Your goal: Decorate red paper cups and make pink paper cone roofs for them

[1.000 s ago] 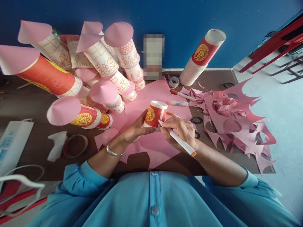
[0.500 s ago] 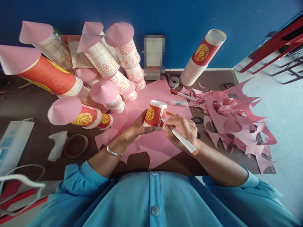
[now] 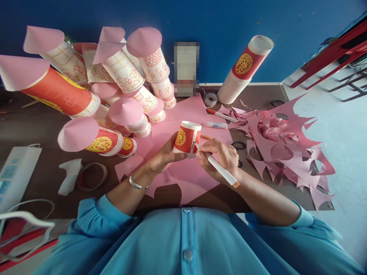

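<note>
My left hand [image 3: 163, 156] is wrapped round a red paper cup [image 3: 186, 140] with a gold round pattern and a white rim. The cup stands nearly upright above pink paper [image 3: 186, 179]. In my right hand [image 3: 219, 158] is a white marker [image 3: 222, 170] with an orange end, held like a pen. Its tip meets the cup's side at a pale strip with small dark printing. An orange cap-like piece [image 3: 206, 137] shows just behind the right fingers.
At left stand several cup towers with pink paper cones [image 3: 126, 110]. A cup stack [image 3: 239, 74] leans at the back right, near a tape roll [image 3: 210, 99], a red-tipped marker [image 3: 222, 115] and a glue tube [image 3: 216, 125]. Cut pink scraps [image 3: 282, 145] pile at right; scissors [image 3: 239, 146] lie beside them.
The cup has turned or tilted very slightly leftward in my left hand. Both hands keep nearly the same place, with the marker tip still at the cup.
</note>
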Tool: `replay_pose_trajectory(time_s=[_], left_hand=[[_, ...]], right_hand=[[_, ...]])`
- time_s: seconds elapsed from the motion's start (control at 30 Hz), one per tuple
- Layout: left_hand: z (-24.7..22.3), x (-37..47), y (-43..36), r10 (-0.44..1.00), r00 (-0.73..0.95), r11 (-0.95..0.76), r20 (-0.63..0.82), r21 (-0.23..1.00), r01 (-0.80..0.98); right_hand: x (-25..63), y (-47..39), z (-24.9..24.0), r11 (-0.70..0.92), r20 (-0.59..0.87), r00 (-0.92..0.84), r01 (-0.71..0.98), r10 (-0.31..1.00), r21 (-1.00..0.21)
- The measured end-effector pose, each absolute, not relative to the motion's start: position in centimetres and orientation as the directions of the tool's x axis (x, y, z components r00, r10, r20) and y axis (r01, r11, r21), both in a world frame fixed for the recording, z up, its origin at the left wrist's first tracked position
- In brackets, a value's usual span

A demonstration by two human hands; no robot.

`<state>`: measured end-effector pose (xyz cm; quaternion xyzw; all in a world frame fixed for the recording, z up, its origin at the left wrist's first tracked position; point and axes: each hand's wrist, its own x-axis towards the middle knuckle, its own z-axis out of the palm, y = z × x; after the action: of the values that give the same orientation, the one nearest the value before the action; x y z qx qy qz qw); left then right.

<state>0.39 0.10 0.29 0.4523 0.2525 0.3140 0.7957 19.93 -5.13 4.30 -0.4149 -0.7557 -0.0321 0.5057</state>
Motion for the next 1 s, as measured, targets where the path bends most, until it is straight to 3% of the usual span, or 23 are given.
replay_pose_trajectory(time_s=[1.0], left_hand=[[0.58,0.43,0.17,0.723,0.685,0.370,-0.086,0.886,-0.280]], right_hand=[[19.99,-5.11,4.48,0.629,0.791,-0.136,0.691,0.596,-0.356]])
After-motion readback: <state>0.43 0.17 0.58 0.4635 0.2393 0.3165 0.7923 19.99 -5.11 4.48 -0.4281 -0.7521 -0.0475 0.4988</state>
